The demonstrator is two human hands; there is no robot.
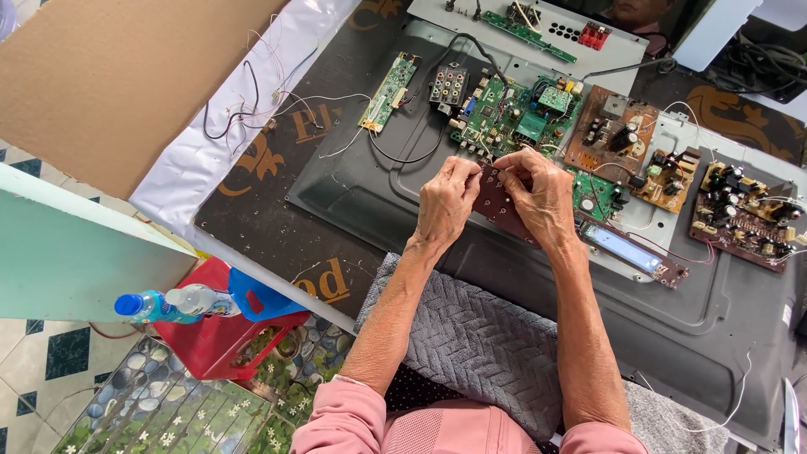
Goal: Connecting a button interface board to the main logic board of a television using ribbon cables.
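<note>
Both hands, left [445,206] and right [542,197], pinch a brown board [502,210] (perforated) above the grey panel [378,197], near green boards [513,109].

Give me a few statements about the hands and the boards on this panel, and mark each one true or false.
1. Both hands hold a long dark brown circuit board. True: left hand and right hand each have a grip on it.
2. A blue-capped plastic bottle lies on a red stool. True.
3. The large green circuit board sits on the person's lap. False: it lies on the grey metal back panel, beyond the hands.
4. The lap is covered with a sheet of cardboard. False: a grey textured cloth covers it; the cardboard lies at upper left.
</note>
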